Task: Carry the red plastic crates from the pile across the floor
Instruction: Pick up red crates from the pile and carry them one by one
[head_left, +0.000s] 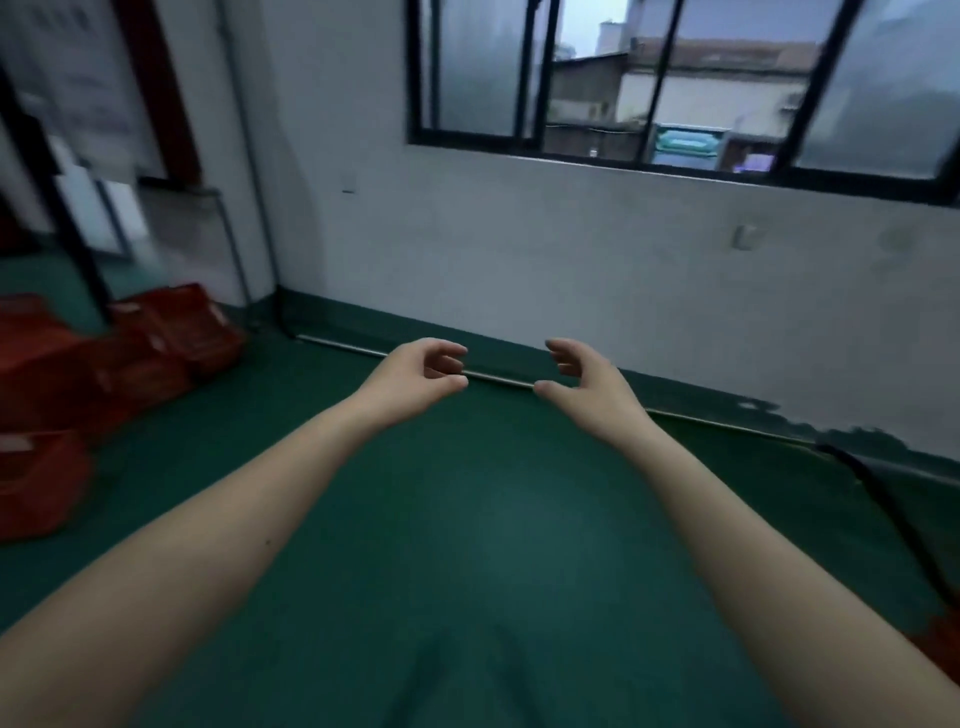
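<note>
Below the window, out over the green floor, I hold my left hand and my right hand side by side, with a gap between them and the palms turned toward each other. On both hands the fingers are loosely curled and the thumbs stand away from them; neither has hold of anything or touches anything. My bare forearms reach in from the bottom corners. The red plastic crates sit on the floor well to the left of the window and lower, past the corner of the white wall, piled close together; they are blurred, so I cannot count them. Under the window a thin metal pipe runs along the foot of the wall, and below the window's right end a black hose lies on the floor.
</note>
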